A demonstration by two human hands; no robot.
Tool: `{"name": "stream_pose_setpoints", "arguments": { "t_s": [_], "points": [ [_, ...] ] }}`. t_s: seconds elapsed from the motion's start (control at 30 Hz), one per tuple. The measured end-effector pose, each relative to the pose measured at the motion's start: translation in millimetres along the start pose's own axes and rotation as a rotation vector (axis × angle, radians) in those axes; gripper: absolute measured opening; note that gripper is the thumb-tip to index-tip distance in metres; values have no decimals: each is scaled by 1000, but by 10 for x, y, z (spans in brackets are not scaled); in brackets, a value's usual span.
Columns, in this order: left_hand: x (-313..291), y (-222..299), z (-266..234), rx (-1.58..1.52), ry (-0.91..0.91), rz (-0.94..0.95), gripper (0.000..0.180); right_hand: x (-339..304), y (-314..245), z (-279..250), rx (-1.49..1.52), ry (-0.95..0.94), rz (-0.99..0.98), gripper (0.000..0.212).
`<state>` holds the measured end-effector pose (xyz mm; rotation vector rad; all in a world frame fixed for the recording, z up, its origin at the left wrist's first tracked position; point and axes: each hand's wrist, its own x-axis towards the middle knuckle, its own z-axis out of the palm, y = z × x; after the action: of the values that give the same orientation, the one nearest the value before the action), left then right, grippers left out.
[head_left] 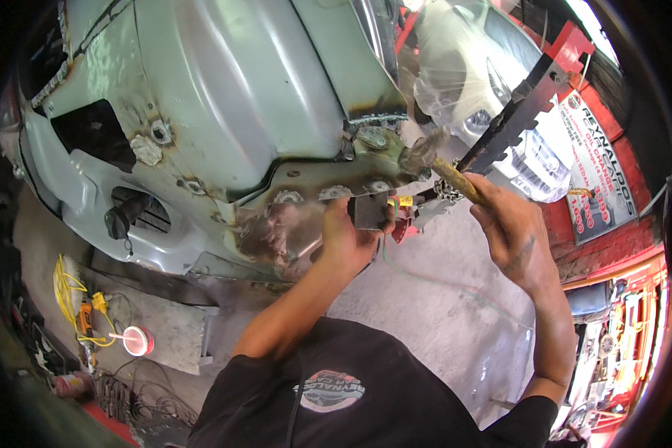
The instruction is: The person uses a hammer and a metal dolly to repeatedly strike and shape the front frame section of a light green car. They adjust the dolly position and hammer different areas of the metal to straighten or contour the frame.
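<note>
Clasp dark block beside rusted panel in left grip, hammer in right grip (apparently hammering); next, strike squarely.

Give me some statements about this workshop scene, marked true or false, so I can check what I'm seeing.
1. The right hand grips a wooden handle. True.
2. The left hand is empty. False: the left hand holds a dark block by the metal bodywork.
3. A yellow cord lies toward the left of the picture. True.
4. The car at the upper right is black. False: it is a white car.
5. The person wears a dark shirt. True.
</note>
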<state>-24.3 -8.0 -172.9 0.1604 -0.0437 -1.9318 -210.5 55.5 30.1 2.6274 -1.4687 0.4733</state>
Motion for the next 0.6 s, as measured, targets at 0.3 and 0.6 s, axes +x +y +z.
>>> {"name": "stream_pose_setpoints", "arguments": {
  "t_s": [0.3, 0.6],
  "points": [
    [103, -63, -299, -20, -120, -14, 46, -115, 133, 235, 19, -81, 123, 56],
    [54, 36, -227, 98, -85, -6, 37, 11, -58, 105, 79, -161, 247, 57]
  ]
}}
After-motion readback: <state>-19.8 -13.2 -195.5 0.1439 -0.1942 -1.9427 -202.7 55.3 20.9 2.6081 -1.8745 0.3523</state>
